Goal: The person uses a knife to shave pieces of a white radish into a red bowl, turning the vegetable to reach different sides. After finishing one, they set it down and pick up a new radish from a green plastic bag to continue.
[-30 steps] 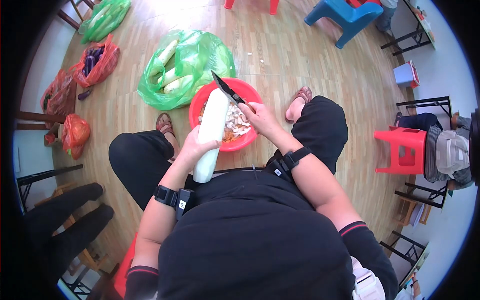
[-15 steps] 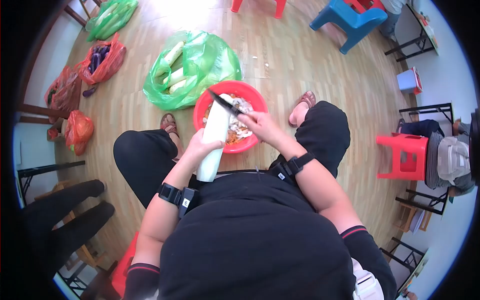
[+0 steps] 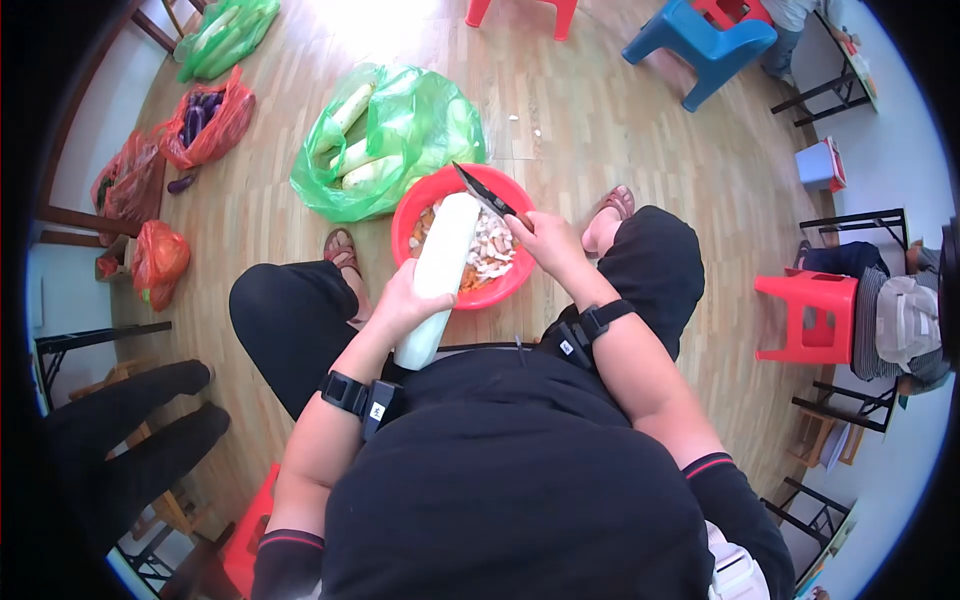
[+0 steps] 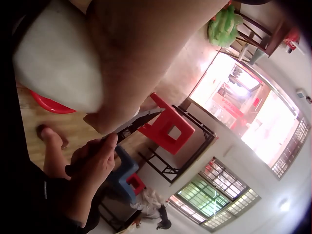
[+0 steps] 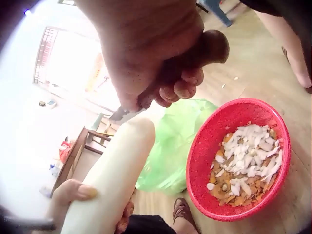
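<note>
My left hand (image 3: 402, 303) grips a long, thick peeled daikon (image 3: 446, 245), its thumb across the top side. The daikon slants from my lap out over a red basin (image 5: 200, 170). In my right hand (image 3: 550, 243) is a knife (image 3: 482, 188) with a dark blade and a brown handle. In the head view its blade points away from me, just past the daikon's far end. From the right wrist, the fingers wrap round the handle and the blade overlaps the daikon's tip. White peelings (image 5: 253, 151) lie over orange scraps in the basin.
Behind the basin sits a green plastic bag (image 3: 430, 110) of long pale vegetables. Red bags (image 3: 225, 125), one with eggplants, line the left side. A blue stool (image 3: 700, 50) stands far right, a red stool (image 3: 808, 300) nearer. My sandaled feet flank the basin.
The knife crossed over the daikon's upper part half a second ago; now it has moved right and forward, off its side. My left hand keeps its hold on the daikon.
</note>
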Tool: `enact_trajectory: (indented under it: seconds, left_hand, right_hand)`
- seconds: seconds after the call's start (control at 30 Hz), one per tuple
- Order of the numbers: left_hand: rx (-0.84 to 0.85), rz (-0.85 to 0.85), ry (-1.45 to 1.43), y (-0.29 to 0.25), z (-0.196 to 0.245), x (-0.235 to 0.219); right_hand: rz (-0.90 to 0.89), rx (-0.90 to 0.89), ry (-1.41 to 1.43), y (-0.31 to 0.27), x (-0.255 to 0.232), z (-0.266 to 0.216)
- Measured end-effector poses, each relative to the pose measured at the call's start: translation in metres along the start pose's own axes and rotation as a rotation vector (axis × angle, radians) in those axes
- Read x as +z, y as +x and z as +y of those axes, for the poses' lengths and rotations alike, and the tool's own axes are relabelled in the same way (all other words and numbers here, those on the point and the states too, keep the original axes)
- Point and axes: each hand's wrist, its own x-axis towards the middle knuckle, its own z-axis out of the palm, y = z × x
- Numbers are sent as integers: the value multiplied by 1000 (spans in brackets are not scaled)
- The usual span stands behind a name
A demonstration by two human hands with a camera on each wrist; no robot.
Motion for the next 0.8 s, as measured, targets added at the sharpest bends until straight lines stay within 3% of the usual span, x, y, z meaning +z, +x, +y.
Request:
enact_trajectory:
  seconds: [0.13, 0.2, 0.33, 0.4, 0.47, 0.5, 0.53, 0.6, 0.67, 0.73, 0.8]
  left_hand:
    - [16, 34, 56, 1, -5, 0]
    - [-4, 55, 48, 1, -6, 0]
    - [-6, 84, 210, -6, 8, -2]
    - [30, 89, 233, -9, 11, -3]
    - [-51, 59, 358, -9, 13, -3]
    - [-22, 63, 336, -9, 11, -3]
    - [-13, 73, 334, -8, 7, -2]
    - [-7, 53, 317, -8, 6, -3]
    - [-35, 53, 284, -8, 9, -3]
    - [65, 56, 154, 8, -28, 2]
    - [9, 6, -27, 6, -15, 1]
  right_hand:
    - [51, 16, 7, -8, 7, -6]
    - [-13, -149, 140, -15, 10, -12]
    - [-274, -234, -60, -31, 11, -36]
    - [-238, -307, -127, -30, 16, -34]
    - [-204, -173, -132, -24, 9, -33]
    - [-75, -202, -76, -17, 11, -20]
    - [-58, -219, -70, -13, 5, -16]
    - [71, -81, -98, -8, -6, -12]
    - [104, -76, -57, -11, -1, -7]
    - [135, -62, -20, -16, -1, -12]
    - [74, -129, 11, -25, -2, -24]
